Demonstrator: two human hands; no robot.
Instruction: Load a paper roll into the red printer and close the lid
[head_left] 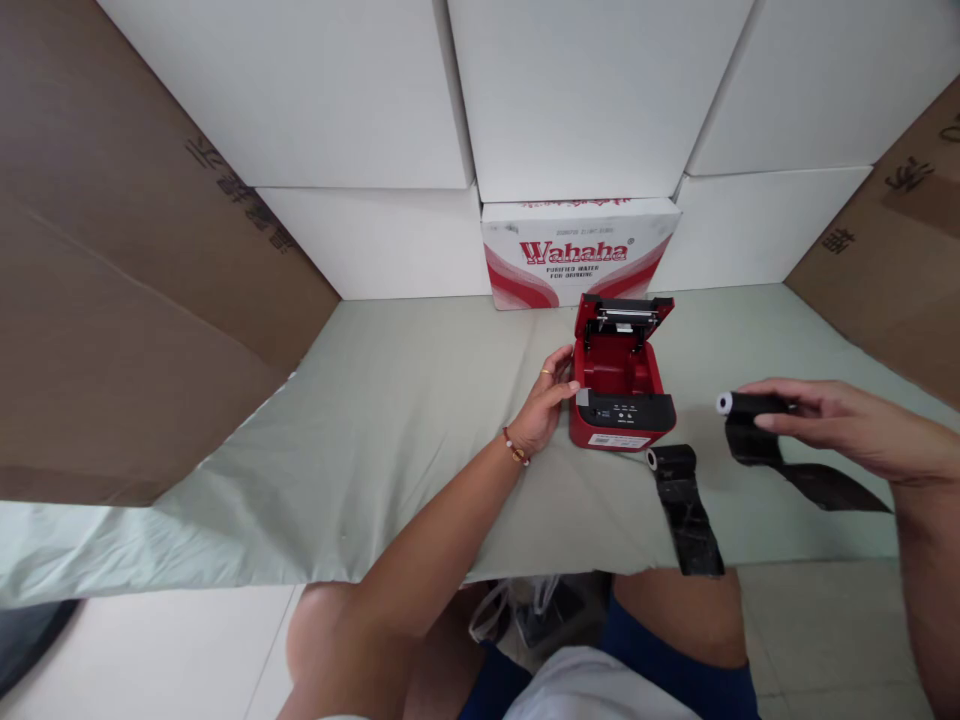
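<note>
A small red printer (621,385) stands on the pale green table cover (390,420), its lid tipped open toward the back and its roll bay bare. My left hand (546,402) rests against the printer's left side, fingers curled around its corner. My right hand (840,425) is raised to the right of the printer, pinching a black ribbon roll (750,405) with a white core; a black strip (817,480) trails from it. A second black roll (671,462) lies on the table in front of the printer, its strip (694,530) hanging over the front edge.
White cartons are stacked along the back wall, with a red-and-white Wahaha box (581,252) just behind the printer. Brown cardboard walls (112,300) close in both sides. My knees and a white bag (510,610) sit below the table's front edge.
</note>
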